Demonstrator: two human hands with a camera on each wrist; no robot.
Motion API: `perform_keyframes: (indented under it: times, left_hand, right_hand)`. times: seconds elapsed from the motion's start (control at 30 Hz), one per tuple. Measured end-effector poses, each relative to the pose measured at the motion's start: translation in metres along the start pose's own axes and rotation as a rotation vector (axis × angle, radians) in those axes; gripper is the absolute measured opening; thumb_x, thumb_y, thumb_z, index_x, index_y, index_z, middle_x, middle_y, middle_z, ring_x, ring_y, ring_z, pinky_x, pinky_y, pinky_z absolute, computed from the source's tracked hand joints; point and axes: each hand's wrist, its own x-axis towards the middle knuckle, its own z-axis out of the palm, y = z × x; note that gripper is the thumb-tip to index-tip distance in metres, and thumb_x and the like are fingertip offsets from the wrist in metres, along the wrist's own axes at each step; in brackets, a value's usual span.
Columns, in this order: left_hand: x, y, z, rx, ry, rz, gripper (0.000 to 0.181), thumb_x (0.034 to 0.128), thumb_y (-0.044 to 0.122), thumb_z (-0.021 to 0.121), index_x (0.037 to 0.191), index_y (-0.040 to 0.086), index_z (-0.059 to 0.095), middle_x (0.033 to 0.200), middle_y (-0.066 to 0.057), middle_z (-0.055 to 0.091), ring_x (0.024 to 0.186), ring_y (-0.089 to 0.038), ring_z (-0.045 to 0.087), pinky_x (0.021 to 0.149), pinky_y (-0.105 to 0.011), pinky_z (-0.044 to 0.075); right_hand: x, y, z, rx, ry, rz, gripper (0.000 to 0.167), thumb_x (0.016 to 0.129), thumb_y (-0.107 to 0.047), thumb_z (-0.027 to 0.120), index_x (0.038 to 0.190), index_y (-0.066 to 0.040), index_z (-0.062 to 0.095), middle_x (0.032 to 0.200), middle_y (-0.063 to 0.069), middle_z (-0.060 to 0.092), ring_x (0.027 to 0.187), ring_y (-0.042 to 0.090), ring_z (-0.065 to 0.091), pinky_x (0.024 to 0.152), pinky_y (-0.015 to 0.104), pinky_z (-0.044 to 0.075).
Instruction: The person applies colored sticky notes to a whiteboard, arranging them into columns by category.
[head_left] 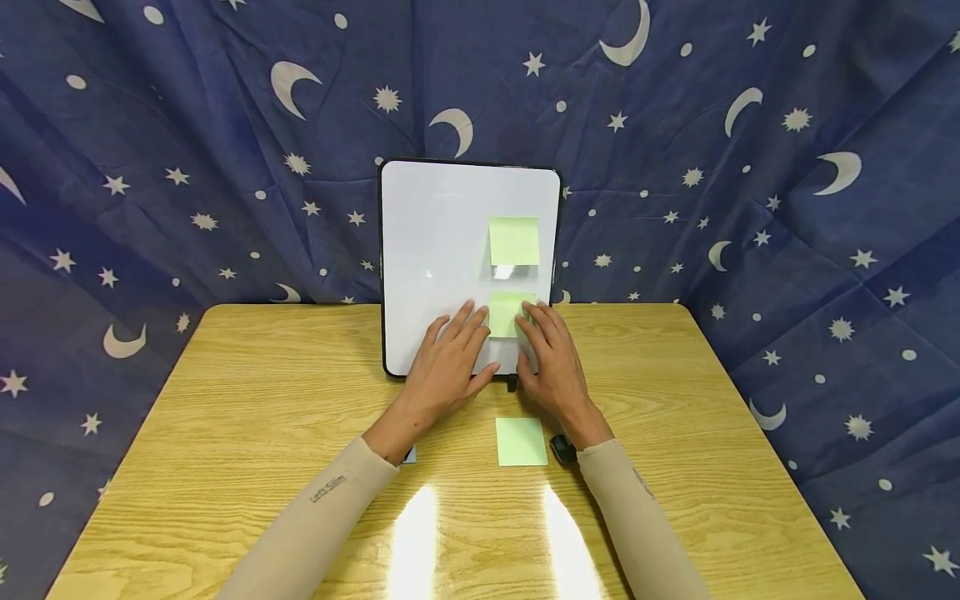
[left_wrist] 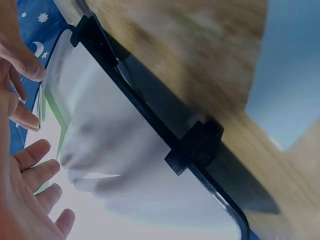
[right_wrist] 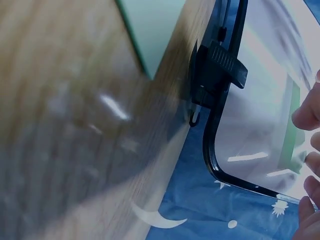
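Note:
A white dry-erase board [head_left: 435,242] with a black frame stands upright on the table. Two light green sticky notes are on its right half, an upper note [head_left: 514,242] and a lower note [head_left: 506,317]. My left hand [head_left: 447,362] reaches to the lower note's left edge, fingers extended and spread. At that note's right edge the fingertips of my right hand [head_left: 553,362] rest, fingers slightly bent. Both wrist views show the hands against the board, with the note's green edge [right_wrist: 290,132] by the right fingers. Neither hand grips anything.
Another green sticky note [head_left: 521,442] lies on the wooden table [head_left: 285,392] between the forearms. Blue paper [left_wrist: 290,75] lies partly hidden under the left wrist. Black clips [left_wrist: 197,145] hold the board's lower edge. A starry blue cloth [head_left: 225,167] hangs behind.

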Motion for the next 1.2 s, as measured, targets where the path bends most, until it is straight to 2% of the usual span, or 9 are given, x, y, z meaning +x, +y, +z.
perform_keyframes:
  times: [0.23, 0.5, 0.73, 0.93, 1.2]
  left_hand:
    - [-0.017, -0.003, -0.006, -0.112, -0.024, -0.057, 0.052, 0.1061, 0.051, 0.059, 0.139, 0.011, 0.063, 0.158, -0.01, 0.054, 0.156, -0.03, 0.037, 0.121, -0.053, 0.034]
    - [-0.038, -0.007, -0.017, -0.19, -0.046, -0.118, 0.054, 0.1067, 0.051, 0.058, 0.143, 0.012, 0.061, 0.153, -0.009, 0.057, 0.152, -0.03, 0.042, 0.119, -0.052, 0.037]
    - [-0.057, -0.009, -0.022, -0.244, -0.023, -0.13, 0.051, 0.1049, 0.047, 0.063, 0.142, 0.012, 0.064, 0.147, -0.009, 0.062, 0.146, -0.032, 0.049, 0.115, -0.055, 0.041]
    - [-0.074, -0.012, -0.024, -0.282, -0.012, -0.139, 0.051, 0.1055, 0.048, 0.062, 0.141, 0.011, 0.065, 0.142, -0.009, 0.064, 0.14, -0.031, 0.054, 0.113, -0.054, 0.043]
    - [-0.095, -0.015, -0.027, -0.296, -0.048, -0.17, 0.051, 0.1061, 0.049, 0.06, 0.142, 0.013, 0.064, 0.144, -0.006, 0.063, 0.141, -0.03, 0.052, 0.113, -0.056, 0.042]
  right_hand:
    - [-0.004, -0.005, -0.004, -0.009, -0.01, -0.019, 0.058, 0.086, -0.002, 0.076, 0.143, 0.001, 0.063, 0.155, 0.02, 0.054, 0.15, 0.042, 0.042, 0.125, 0.052, 0.032]
    - [-0.007, -0.012, -0.006, 0.0, -0.031, -0.056, 0.059, 0.085, -0.004, 0.079, 0.142, 0.002, 0.063, 0.151, 0.021, 0.057, 0.146, 0.043, 0.046, 0.123, 0.054, 0.034]
    - [-0.013, -0.021, -0.002, 0.035, -0.067, -0.063, 0.059, 0.085, -0.006, 0.079, 0.142, 0.0, 0.064, 0.148, 0.019, 0.06, 0.144, 0.042, 0.049, 0.122, 0.054, 0.037]
    - [-0.016, -0.03, 0.001, 0.063, -0.114, -0.075, 0.061, 0.087, -0.01, 0.08, 0.145, -0.001, 0.062, 0.148, 0.016, 0.06, 0.144, 0.039, 0.049, 0.122, 0.052, 0.036]
    - [-0.015, -0.044, 0.004, 0.108, -0.144, -0.102, 0.063, 0.086, -0.008, 0.081, 0.145, 0.0, 0.062, 0.149, 0.016, 0.06, 0.144, 0.038, 0.05, 0.122, 0.054, 0.037]
